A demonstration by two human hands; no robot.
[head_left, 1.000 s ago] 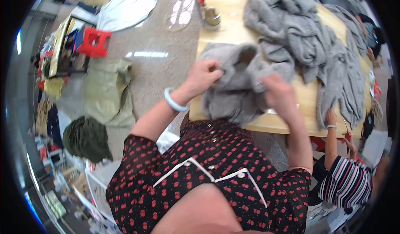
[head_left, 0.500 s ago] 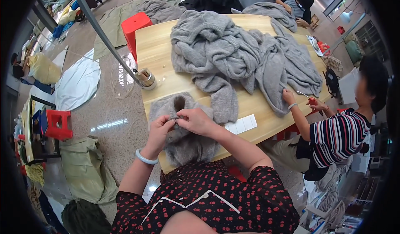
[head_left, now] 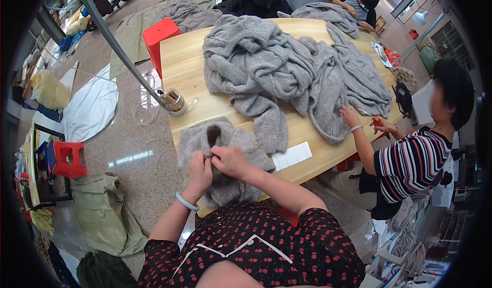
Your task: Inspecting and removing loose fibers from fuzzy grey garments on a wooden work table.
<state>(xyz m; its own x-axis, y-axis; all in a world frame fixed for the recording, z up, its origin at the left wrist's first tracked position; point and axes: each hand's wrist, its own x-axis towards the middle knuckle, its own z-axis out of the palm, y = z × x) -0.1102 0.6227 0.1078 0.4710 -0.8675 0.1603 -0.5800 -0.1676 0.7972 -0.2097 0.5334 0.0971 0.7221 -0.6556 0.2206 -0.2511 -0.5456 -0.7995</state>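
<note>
Your left hand (head_left: 200,171) and right hand (head_left: 229,160) each have a tight grip on the grey sweater (head_left: 218,157), which lies at the near edge of the desk (head_left: 187,65).

Dark short-sleeved top (head_left: 266,257), black ground with small red dot print all over, sleeves ending above elbow. Thin white piping below neckline, running in angled lines across chest, small white button where lines meet. Pale green bangle (head_left: 186,202) on wrist just below left hand (head_left: 200,171). Right hand (head_left: 229,160), right of bangle, bare, no ring or band visible. Forearms uncovered.
</note>
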